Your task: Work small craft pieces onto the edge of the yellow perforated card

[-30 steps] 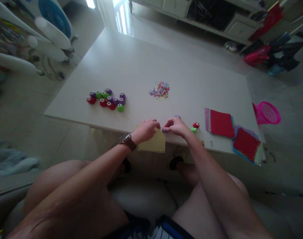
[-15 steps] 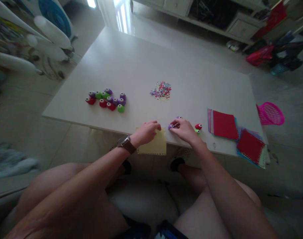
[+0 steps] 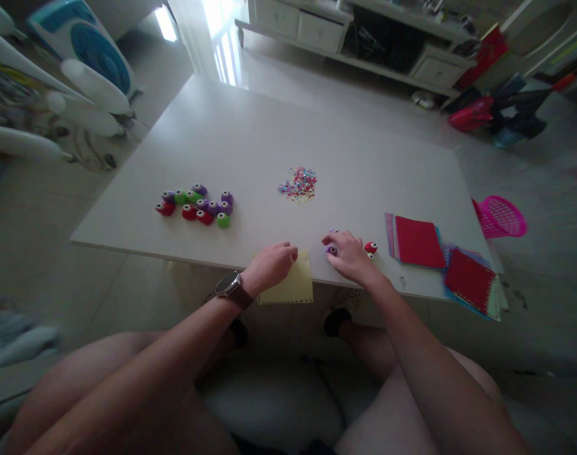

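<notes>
the left hand (image 3: 269,268) rests over the far part of a yellow sheet (image 3: 295,285), its fingers curled in toward the thumb; i cannot tell whether they pinch the paper. the sheet hangs out past the near edge of the desk (image 3: 364,164), with a row of small marks or holes along its near side. a dark-strapped watch (image 3: 230,285) sits on the left wrist.

the right hand (image 3: 349,256) is partly open, thumb and forefinger apart around a purple punch (image 3: 332,250), just beside the sheet on its right; whether the fingers touch it i cannot tell. another purple piece (image 3: 334,231) peeks out beyond the knuckles. to the right of that hand lie a red punch (image 3: 371,247) and a green punch (image 3: 370,256), close together.

on the left part of the desk, a cluster of punches (image 3: 203,217) in red, green and purple sits bunched up. a heap of colourful confetti (image 3: 300,184) is near the middle. at the right are two stacks, a larger paper stack (image 3: 418,242) and a smaller paper stack (image 3: 469,278), both with red on top.
</notes>
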`<action>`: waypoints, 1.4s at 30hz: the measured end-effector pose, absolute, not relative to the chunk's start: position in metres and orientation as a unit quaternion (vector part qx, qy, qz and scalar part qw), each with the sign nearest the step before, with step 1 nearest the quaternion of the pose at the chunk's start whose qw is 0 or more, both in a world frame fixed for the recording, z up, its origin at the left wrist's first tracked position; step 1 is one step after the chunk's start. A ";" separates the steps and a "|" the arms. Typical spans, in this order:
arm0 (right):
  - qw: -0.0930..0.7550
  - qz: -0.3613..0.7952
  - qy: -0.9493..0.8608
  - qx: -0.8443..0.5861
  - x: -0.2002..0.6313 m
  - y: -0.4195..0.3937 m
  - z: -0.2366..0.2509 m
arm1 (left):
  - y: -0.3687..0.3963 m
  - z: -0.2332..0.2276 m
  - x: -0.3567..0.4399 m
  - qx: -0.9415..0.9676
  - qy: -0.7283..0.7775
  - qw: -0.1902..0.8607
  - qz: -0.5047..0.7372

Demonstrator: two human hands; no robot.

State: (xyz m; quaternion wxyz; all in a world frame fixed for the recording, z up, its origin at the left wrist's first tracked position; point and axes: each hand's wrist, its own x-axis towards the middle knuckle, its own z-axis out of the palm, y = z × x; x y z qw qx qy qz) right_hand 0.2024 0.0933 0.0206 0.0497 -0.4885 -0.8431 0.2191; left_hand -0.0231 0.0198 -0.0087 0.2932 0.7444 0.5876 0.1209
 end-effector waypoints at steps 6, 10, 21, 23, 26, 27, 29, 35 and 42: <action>0.004 0.267 -0.827 -0.495 0.192 0.086 0.023 | 0.020 -0.007 -0.022 0.750 0.589 0.282 0.110; -0.002 0.271 -0.832 -0.484 0.193 0.085 0.019 | 0.020 -0.007 -0.021 0.745 0.593 0.290 0.101; 0.058 0.185 -0.837 -0.512 0.199 0.094 0.022 | 0.017 -0.010 -0.025 0.764 0.567 0.289 0.108; 0.038 0.162 -0.837 -0.522 0.202 0.096 0.022 | 0.018 -0.012 -0.027 0.765 0.565 0.288 0.114; 0.009 0.154 -0.840 -0.520 0.208 0.098 0.022 | 0.020 -0.017 -0.027 0.765 0.565 0.275 0.138; 0.001 0.163 -0.840 -0.518 0.209 0.098 0.021 | 0.021 -0.018 -0.027 0.767 0.565 0.267 0.146; -0.014 0.185 -0.835 -0.518 0.211 0.097 0.020 | 0.023 -0.019 -0.025 0.772 0.564 0.249 0.157; -0.036 0.189 -0.821 -0.537 0.207 0.094 0.019 | 0.022 -0.019 -0.017 0.784 0.538 0.238 0.195; 0.122 0.239 -0.834 -0.482 0.191 0.084 0.030 | 0.025 -0.014 -0.011 0.649 0.558 0.384 0.346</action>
